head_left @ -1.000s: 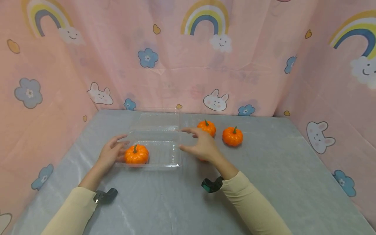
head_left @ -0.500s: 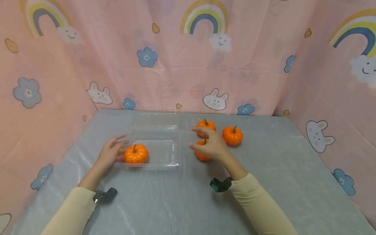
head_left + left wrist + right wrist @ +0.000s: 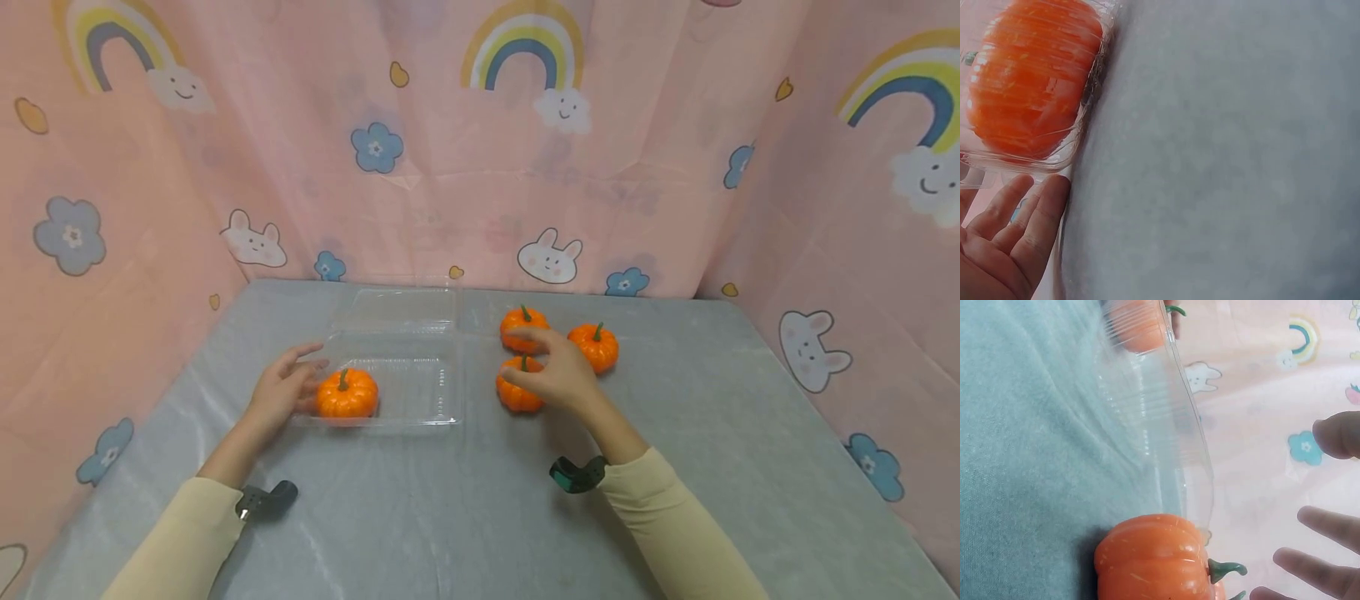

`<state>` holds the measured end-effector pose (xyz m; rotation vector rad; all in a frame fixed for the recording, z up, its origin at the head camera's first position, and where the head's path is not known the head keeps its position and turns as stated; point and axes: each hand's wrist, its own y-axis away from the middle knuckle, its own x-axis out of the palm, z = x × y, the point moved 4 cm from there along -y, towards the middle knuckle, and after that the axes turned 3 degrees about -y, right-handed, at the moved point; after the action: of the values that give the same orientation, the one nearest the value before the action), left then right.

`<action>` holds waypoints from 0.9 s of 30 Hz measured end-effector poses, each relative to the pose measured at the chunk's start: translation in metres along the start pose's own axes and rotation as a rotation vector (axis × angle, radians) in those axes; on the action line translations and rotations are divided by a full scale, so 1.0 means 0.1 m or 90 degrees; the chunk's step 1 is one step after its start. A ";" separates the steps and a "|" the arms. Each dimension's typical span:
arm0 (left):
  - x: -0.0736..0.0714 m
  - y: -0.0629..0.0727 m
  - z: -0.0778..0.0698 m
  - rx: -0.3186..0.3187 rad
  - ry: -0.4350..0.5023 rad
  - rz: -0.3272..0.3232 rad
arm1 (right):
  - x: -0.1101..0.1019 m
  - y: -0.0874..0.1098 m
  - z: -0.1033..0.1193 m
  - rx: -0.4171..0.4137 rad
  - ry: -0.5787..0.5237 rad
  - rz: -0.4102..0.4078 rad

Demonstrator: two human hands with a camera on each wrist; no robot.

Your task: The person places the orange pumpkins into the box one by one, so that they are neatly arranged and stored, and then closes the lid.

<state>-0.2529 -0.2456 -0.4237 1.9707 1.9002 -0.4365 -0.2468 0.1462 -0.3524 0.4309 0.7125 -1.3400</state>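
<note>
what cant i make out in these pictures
Head: right side of front loose pumpkin, hidden by right hand.
Head: whether the left hand touches the clear container; any gap is too small.
Left wrist: one end of the boxed pumpkin, cut off by the top edge.
Right wrist: most of right hand, cut off by right edge.

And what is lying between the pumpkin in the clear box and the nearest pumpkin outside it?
In the head view, the bare part of the clear box, its right wall, then a strip of grey tabletop; nothing else shows.
</note>
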 end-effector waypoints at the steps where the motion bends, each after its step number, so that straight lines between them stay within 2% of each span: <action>1: 0.00 0.00 0.00 0.003 -0.001 0.000 | 0.00 0.01 -0.01 0.003 -0.001 0.000; 27: 0.00 0.03 -0.04 0.001 0.001 0.009 | -0.04 0.01 -0.22 0.038 -0.006 0.003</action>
<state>-0.2498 -0.2439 -0.4205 1.9841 1.8867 -0.4342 -0.2508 0.1640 -0.3661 0.4729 0.6639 -1.3613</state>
